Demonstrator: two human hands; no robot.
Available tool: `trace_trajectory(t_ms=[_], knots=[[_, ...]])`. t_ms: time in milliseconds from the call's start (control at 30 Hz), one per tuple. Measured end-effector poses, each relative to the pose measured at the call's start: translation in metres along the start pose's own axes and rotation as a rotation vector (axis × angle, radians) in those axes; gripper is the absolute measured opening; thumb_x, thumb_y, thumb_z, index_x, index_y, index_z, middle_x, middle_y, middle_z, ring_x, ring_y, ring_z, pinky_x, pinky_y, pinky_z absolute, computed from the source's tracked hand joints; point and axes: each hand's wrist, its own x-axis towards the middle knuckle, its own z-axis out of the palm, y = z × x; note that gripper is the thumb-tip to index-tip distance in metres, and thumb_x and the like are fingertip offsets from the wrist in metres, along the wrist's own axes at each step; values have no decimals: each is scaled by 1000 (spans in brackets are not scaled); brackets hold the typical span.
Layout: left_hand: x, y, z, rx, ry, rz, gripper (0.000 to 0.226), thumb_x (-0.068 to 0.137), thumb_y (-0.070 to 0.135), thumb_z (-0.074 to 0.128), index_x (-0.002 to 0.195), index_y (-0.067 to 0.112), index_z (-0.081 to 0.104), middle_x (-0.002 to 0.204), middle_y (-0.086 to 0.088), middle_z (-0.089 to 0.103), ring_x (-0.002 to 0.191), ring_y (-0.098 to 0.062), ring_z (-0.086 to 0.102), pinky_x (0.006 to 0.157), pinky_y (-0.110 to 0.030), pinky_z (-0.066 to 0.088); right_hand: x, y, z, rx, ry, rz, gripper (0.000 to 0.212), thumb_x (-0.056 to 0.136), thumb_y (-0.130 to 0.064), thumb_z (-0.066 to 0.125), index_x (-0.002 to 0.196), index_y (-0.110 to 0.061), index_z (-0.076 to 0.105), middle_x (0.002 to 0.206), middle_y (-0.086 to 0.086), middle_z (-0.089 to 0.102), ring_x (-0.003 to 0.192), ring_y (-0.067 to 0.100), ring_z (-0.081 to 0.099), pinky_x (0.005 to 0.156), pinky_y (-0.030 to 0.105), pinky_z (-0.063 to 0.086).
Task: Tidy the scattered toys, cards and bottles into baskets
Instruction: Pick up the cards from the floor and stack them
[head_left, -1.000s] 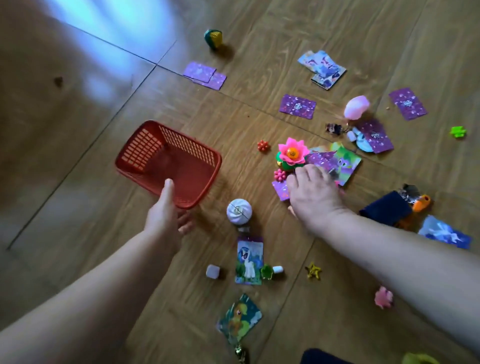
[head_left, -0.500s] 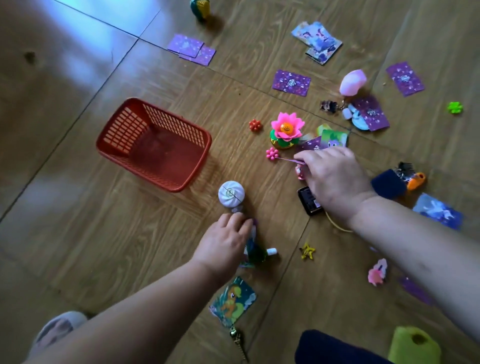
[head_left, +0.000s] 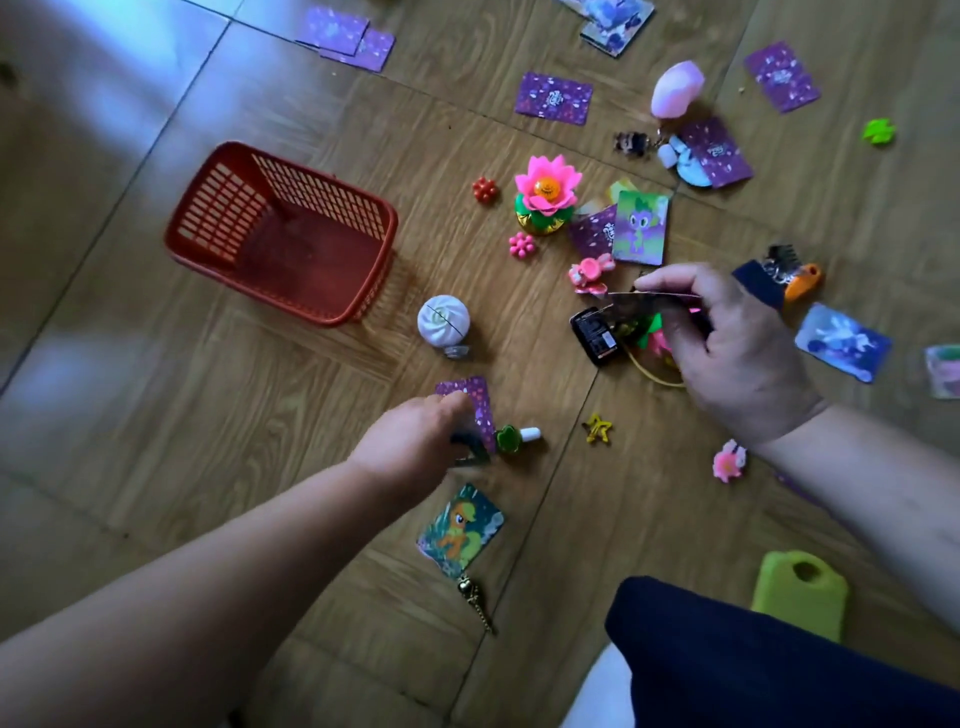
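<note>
A red plastic basket (head_left: 332, 306) lies on the wooden floor at the left. My left hand (head_left: 410, 447) grips a purple-backed card (head_left: 480, 410), lifted on edge off the floor below a white round toy (head_left: 443, 319). My right hand (head_left: 727, 353) pinches a card (head_left: 649, 300) held flat, edge-on to me, above a small black box (head_left: 595, 335) and a pink and green toy (head_left: 654, 332). More cards lie scattered: a green dragon card (head_left: 640, 228), an orange pony card (head_left: 460, 530), purple cards (head_left: 553, 98) farther off.
A pink lotus toy (head_left: 545, 192), small red (head_left: 484, 190) and pink (head_left: 521, 246) flower pieces, a yellow star (head_left: 598, 428), a green-capped piece (head_left: 511, 438) and a pink egg (head_left: 675, 88) lie around. A green object (head_left: 800, 597) and my dark trouser leg (head_left: 727, 665) are at the bottom right.
My left hand let go of the basket, came down to the pony card and raised it on edge. My right hand lifted a card off the pile, uncovering the black box.
</note>
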Motion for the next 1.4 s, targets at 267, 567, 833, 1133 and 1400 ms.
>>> trace_trajectory(t_ms=[267, 567, 833, 1133, 1400], knots=[[-20, 19, 24, 709, -479, 461, 54, 96, 15, 47, 146, 23, 29, 129, -13, 47, 117, -32, 45, 87, -42, 45, -10, -17, -1, 44, -108, -79, 25, 89, -1, 56, 112, -5, 63, 107, -6, 60, 99, -2, 52, 92, 4, 34], [-25, 16, 30, 733, -364, 375, 44, 97, 21, 43, 140, 12, 35, 133, -12, 39, 116, -29, 44, 88, -39, 46, -31, -22, -3, 31, -241, -12, 22, 92, -8, 58, 112, -15, 64, 100, -9, 63, 92, 3, 57, 80, 2, 37], [-33, 4, 30, 426, -366, 231, 53, 96, 17, 53, 144, 23, 30, 127, -5, 52, 118, -23, 49, 91, -35, 46, -35, -21, -5, -7, -288, 129, 22, 93, -12, 57, 112, -20, 63, 94, -9, 63, 84, 10, 58, 70, 5, 39], [-43, 6, 58, 451, -212, 150, 64, 87, 15, 56, 143, 13, 24, 132, -7, 35, 115, -23, 41, 89, -33, 49, -33, -25, -3, 10, -361, 206, 22, 95, -18, 53, 115, -25, 60, 96, -4, 67, 89, 15, 62, 74, 33, 51], [-23, 13, 36, 283, -249, 37, 44, 87, 15, 64, 125, 19, 41, 114, -4, 60, 102, -22, 60, 73, -31, 43, -30, -22, -4, 53, -349, 313, 20, 95, -18, 54, 112, -26, 60, 90, -7, 66, 88, 18, 61, 77, 36, 49]])
